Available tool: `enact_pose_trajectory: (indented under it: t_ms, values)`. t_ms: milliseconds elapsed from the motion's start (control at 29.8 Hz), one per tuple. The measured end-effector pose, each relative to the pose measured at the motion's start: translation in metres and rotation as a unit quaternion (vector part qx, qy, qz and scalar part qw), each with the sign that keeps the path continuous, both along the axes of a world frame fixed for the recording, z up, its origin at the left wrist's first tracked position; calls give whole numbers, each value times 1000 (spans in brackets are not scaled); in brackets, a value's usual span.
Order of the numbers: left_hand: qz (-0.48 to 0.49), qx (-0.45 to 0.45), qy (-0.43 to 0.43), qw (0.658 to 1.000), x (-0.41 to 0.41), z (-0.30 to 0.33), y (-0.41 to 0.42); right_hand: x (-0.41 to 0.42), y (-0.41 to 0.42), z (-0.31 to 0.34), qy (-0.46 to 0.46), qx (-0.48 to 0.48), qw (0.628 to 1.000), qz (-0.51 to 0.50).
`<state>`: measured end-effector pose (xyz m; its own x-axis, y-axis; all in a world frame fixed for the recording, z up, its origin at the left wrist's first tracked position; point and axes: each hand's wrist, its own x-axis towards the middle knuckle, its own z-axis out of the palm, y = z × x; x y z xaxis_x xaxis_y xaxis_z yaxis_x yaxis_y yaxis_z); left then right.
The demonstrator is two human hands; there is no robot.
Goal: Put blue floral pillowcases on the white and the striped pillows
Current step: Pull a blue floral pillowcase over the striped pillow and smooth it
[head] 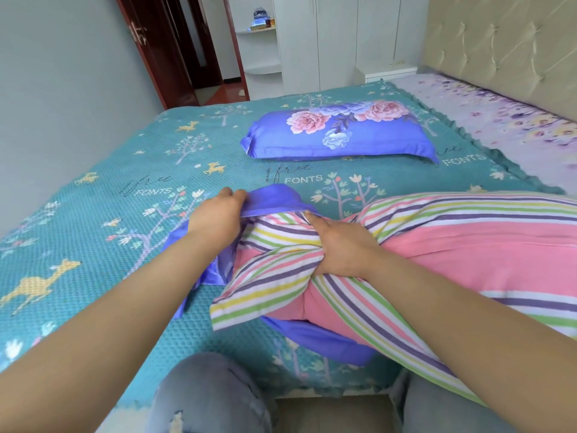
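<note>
On the teal bedspread [93,170] one cased pillow [340,132] lies well beyond the fingers. The left hand [218,214] pinches the blue pillowcase [271,200] edge; the right hand [340,248] grips the bunched striped pillow [468,245]. The opening may slip from the fingers, or the free corner may catch outside.

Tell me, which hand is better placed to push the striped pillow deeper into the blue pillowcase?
The right hand. It already grips the bunched end of the striped pillow at the opening, while the left hand pinches the blue pillowcase edge, holding it open.
</note>
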<state>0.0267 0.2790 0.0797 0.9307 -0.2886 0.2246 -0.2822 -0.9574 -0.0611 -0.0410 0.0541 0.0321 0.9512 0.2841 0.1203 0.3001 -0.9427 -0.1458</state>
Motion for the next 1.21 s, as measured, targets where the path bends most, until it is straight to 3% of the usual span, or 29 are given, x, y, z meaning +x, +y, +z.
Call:
enact_pose_trajectory:
  t_ms: [67,134,201,235,268,302,369,436,469,503,570,637,704,737,771,905,972,1039,1106,1206]
  values:
    - [41,-90,-16,995,-3,-5,18,0,1,2,6,-10,1000,-13]
    - [54,-272,18,961,-6,-6,22,1,3,-1,5,-5,1000,-29]
    - [30,-491,121,862,-19,-2,7,5,3,-1,8,9,998,-56]
    - [20,-560,164,812,-32,-2,2,4,7,0,18,18,997,-70]
    - [6,-590,202,782,-39,-2,-8,8,4,2,25,28,995,-89]
    - [-7,-585,227,779,-48,-2,-15,11,3,2,28,40,993,-108]
    - [-33,-502,214,837,-59,-5,-15,18,-3,3,23,60,988,-140]
    - [-20,-335,121,934,-63,-14,-1,22,-9,5,21,78,982,-171]
    - [9,-254,69,965,-66,-19,10,23,-10,6,19,87,979,-185]
    - [31,-213,45,976,-66,-25,15,25,-12,6,19,93,975,-203]
    - [50,-242,50,968,-73,-32,25,27,-8,7,24,82,972,-221]
    - [47,-403,73,911,-78,-31,20,30,-3,6,30,73,969,-234]
    - [53,-574,112,810,-85,-19,2,32,1,5,36,87,962,-256]
    - [58,-621,156,766,-92,-15,-12,33,1,6,39,96,958,-267]
    - [57,-630,202,747,-103,-13,-29,34,-1,7,40,102,954,-277]
    - [-27,-484,266,833,-155,-28,-77,35,-8,8,30,122,947,-296]
    - [-29,-416,199,887,-149,-40,-72,35,-6,7,24,119,951,-283]
    - [28,-337,104,935,-130,-46,-56,31,-2,8,24,118,957,-263]
    - [63,-312,37,947,-114,-50,-41,27,4,9,22,99,966,-237]
    - [74,-380,0,922,-98,-52,-40,18,12,5,-8,63,978,-197]
